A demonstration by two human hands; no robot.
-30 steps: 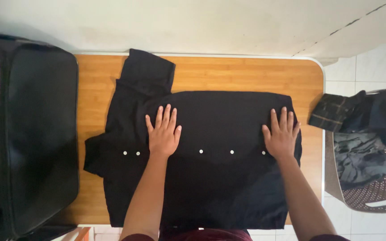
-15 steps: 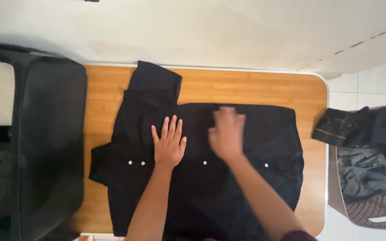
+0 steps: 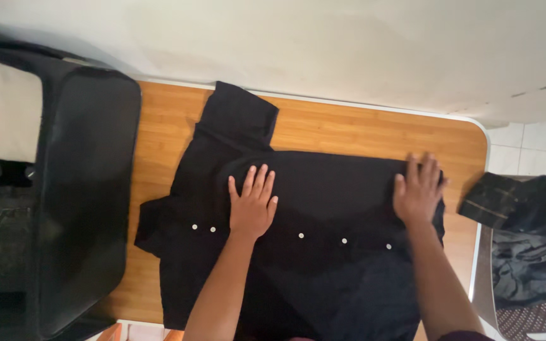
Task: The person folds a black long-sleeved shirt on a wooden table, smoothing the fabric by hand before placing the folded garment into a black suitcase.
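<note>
Black shirt (image 3: 311,233) lies flat across the wooden table (image 3: 361,129), overhanging its near edge (white buttons in a row). Left hand (image 3: 252,203) flat mid-shirt, fingers spread. Right hand (image 3: 418,189) flat at the shirt's right edge, fingers together. Neither hand pinches fabric.

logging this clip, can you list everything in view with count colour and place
shirt: one, black with small white buttons, spread flat on the table
table: one, wood top with pale rim, against the wall
suitcase: one, black, open, left of the table
laundry basket: one, brown and perforated, right of the table
clothes: a dark pile, in the basket
left hand: flat on the shirt, middle
right hand: flat on the shirt's right edge
</note>
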